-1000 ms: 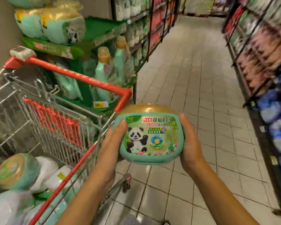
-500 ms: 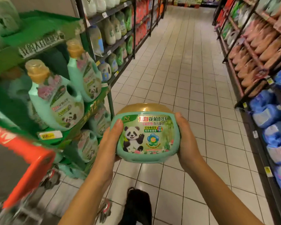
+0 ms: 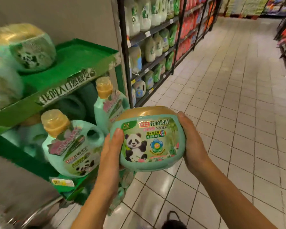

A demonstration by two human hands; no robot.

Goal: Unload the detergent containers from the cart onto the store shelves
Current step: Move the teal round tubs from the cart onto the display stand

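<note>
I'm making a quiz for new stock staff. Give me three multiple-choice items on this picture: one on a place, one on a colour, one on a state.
1. The shelved tubs sit:
A) on the floor
B) on the top green shelf
C) in a cart

2. The held tub has a lid that is:
A) red
B) blue
C) gold

3. The held tub is:
A) gripped by both hands
B) in one hand
C) set down

Key:
1 B, they rest on the top tier.
2 C, the lid shines gold.
3 A, the left hand and right hand clasp its sides.
</note>
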